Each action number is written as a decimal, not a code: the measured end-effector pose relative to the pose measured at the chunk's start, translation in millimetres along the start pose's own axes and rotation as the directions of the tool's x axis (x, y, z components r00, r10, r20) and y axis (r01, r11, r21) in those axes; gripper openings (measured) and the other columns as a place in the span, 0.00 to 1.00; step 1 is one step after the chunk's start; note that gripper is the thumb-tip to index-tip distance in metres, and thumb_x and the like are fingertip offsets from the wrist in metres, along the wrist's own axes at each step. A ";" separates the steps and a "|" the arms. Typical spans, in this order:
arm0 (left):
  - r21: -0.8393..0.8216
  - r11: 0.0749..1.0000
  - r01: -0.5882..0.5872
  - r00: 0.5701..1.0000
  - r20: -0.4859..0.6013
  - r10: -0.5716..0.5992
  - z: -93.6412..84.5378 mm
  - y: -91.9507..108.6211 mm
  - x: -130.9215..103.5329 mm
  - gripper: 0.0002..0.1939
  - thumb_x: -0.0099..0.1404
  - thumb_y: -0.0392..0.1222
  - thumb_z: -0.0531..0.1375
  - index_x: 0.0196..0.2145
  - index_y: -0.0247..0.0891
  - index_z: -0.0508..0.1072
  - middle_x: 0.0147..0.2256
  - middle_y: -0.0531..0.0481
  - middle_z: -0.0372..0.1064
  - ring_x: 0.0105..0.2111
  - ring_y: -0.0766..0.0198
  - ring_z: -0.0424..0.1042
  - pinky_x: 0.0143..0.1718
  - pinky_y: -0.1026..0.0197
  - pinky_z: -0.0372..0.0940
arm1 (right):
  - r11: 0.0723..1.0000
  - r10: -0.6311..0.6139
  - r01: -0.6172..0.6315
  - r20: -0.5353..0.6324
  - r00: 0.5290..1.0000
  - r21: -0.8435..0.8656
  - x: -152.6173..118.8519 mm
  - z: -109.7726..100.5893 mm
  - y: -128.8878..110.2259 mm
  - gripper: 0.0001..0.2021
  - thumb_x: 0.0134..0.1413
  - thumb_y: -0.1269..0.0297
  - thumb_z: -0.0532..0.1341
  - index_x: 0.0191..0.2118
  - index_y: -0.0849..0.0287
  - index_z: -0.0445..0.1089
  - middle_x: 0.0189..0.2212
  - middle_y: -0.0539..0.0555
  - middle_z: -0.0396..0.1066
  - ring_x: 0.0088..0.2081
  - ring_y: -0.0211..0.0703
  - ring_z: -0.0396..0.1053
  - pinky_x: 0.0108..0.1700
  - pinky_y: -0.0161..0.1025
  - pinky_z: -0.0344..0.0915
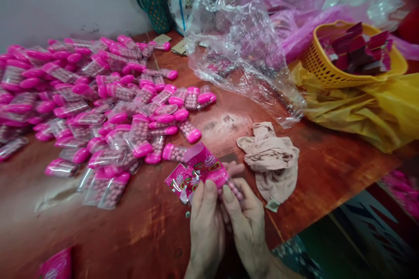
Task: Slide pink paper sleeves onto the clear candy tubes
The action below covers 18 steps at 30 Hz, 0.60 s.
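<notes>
Both my hands meet low in the middle of the head view. My left hand (207,216) is closed, its thumb pressing a glossy pink printed sleeve (206,163). A second printed sleeve (181,181) sticks out to the left beside its fingers. My right hand (247,216) pinches a small clear container of pink balls (236,189), which meets the sleeve's lower end. Whether the container is inside the sleeve is partly hidden by the thumbs. Just beyond the hands lies a pile of similar containers with bright pink caps (121,96).
A crumpled pale cloth (273,154) lies right of my hands on the reddish-brown table (147,235). Behind it are a clear plastic bag (235,48), a yellow bag (363,109) and a yellow basket (327,67) of dark red packets. Another pink sleeve (57,263) lies front left.
</notes>
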<state>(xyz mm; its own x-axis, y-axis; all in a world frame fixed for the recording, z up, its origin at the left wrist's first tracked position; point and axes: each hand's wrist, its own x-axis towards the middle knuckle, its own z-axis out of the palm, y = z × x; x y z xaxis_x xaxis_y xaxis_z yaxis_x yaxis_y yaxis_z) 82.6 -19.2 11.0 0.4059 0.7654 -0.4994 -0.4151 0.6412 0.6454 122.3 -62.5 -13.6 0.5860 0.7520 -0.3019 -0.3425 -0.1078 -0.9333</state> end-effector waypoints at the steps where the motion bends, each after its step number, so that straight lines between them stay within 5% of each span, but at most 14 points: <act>1: 0.017 1.000 0.005 1.000 0.016 -0.005 0.8 0.0 -0.1 0.13 0.63 0.43 0.55 0.41 0.37 0.75 0.43 0.42 0.74 0.41 0.56 0.72 0.40 0.59 0.66 | 1.000 0.004 -0.004 -0.022 1.000 0.001 -1.7 0.6 0.4 0.11 0.57 0.56 0.55 0.31 0.58 0.62 0.24 0.48 0.58 0.26 0.35 0.59 0.26 0.30 0.59; 6: 0.091 0.995 0.030 0.995 0.088 -0.038 1.7 -4.6 -1.5 0.15 0.64 0.44 0.54 0.45 0.37 0.73 0.43 0.41 0.74 0.40 0.57 0.72 0.41 0.58 0.65 | 0.999 0.031 -0.033 -0.170 0.985 -0.010 -5.7 3.3 -2.2 0.11 0.54 0.55 0.58 0.30 0.58 0.62 0.24 0.46 0.55 0.25 0.34 0.55 0.28 0.30 0.58; 12: 0.179 0.983 -0.029 0.996 0.088 0.013 -11.5 -5.0 0.1 0.14 0.65 0.43 0.53 0.46 0.39 0.72 0.45 0.44 0.71 0.43 0.60 0.69 0.44 0.61 0.63 | 0.980 -0.082 0.091 0.061 0.995 -0.178 -1.1 -4.8 -7.8 0.11 0.61 0.58 0.49 0.32 0.57 0.63 0.23 0.46 0.58 0.24 0.35 0.59 0.26 0.31 0.59; 16: 0.309 0.947 -0.090 0.996 0.017 0.089 -12.9 -0.6 1.6 0.12 0.64 0.44 0.54 0.42 0.38 0.72 0.37 0.46 0.73 0.37 0.62 0.71 0.35 0.64 0.65 | 0.808 -0.364 0.354 0.074 0.929 -0.471 6.3 -23.9 -17.1 0.10 0.59 0.61 0.52 0.40 0.58 0.67 0.37 0.55 0.66 0.41 0.46 0.65 0.44 0.42 0.62; 18: 0.361 0.931 -0.058 0.998 0.029 0.051 -11.8 0.6 1.0 0.12 0.63 0.45 0.55 0.41 0.37 0.70 0.30 0.48 0.73 0.30 0.63 0.72 0.27 0.66 0.65 | 0.779 -0.417 0.383 0.046 0.908 -0.497 12.6 -31.0 -22.7 0.13 0.56 0.59 0.55 0.45 0.58 0.67 0.44 0.58 0.64 0.47 0.50 0.62 0.49 0.47 0.61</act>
<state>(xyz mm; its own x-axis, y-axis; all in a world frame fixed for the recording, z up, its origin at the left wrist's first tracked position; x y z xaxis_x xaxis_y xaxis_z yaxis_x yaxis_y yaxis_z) 73.2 -17.4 4.1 0.4077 0.7954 -0.4484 -0.1158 0.5322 0.8387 160.2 -70.7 -2.3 0.6407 0.7577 0.1237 0.3224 -0.1193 -0.9390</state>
